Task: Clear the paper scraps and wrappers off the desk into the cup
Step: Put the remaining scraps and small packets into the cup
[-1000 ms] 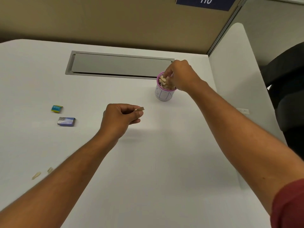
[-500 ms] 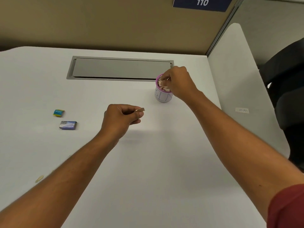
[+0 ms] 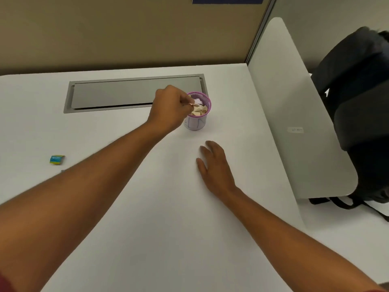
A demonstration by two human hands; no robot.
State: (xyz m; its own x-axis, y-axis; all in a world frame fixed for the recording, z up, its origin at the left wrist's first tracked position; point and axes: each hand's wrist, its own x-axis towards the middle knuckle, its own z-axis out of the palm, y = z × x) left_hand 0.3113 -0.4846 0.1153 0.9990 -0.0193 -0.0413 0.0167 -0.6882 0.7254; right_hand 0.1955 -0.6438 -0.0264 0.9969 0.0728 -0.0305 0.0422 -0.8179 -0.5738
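Note:
A small purple-rimmed cup [image 3: 196, 123] stands on the white desk [image 3: 168, 228], filled with several pale paper scraps. My left hand [image 3: 168, 108] hovers at the cup's left rim, its fingertips pinched on a small paper scrap [image 3: 192, 104] just over the opening. My right hand [image 3: 214, 165] lies flat on the desk in front of the cup, fingers spread, holding nothing. A blue and yellow wrapper [image 3: 56, 159] sits on the desk at the far left. My left forearm hides the desk area below that wrapper.
A grey cable hatch [image 3: 117, 93] is set into the desk behind the cup. A white divider panel [image 3: 294, 114] bounds the desk on the right, with a black backpack [image 3: 362, 85] beyond it. A tan partition wall rises at the back.
My left hand carried its scrap from mid-desk up to the cup's rim. My right hand left the cup and came down flat on the desk. The camera shifted.

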